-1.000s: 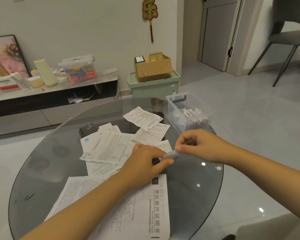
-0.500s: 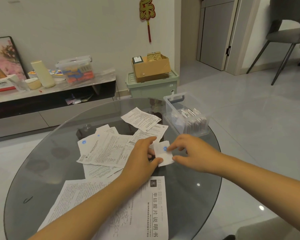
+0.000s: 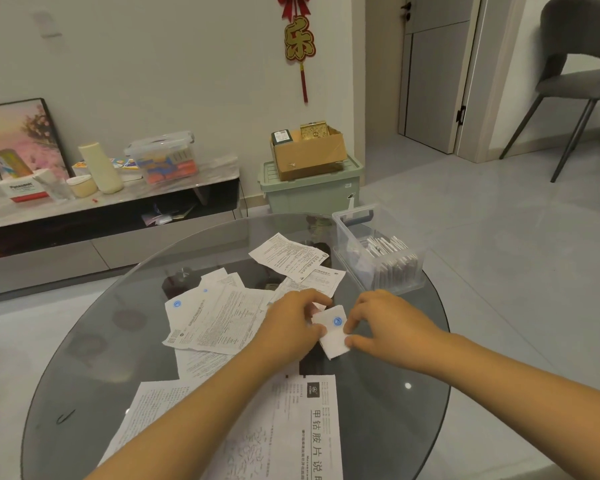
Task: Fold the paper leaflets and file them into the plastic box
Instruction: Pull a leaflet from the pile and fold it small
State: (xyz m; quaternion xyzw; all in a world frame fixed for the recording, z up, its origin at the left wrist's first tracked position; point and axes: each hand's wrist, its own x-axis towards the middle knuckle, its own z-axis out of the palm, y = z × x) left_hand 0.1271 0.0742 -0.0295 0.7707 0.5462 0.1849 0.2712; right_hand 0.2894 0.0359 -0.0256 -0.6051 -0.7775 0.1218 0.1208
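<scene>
Since half a second ago both hands have pulled the folded leaflet (image 3: pixel 334 330) slightly nearer, keeping it just above the glass counter (image 3: pixel 395 403). At bottom centre lies a large printed sheet (image 3: pixel 302 431) with bold characters. At mid-frame the left hand (image 3: pixel 291 327) pinches the small white leaflet's left edge while the right hand (image 3: pixel 381 323) pinches its right edge, fingers curled. Left of them spread unfolded leaflets (image 3: pixel 219 317). Farther, right of centre, the clear plastic box (image 3: pixel 378 251) holds upright folded leaflets
</scene>
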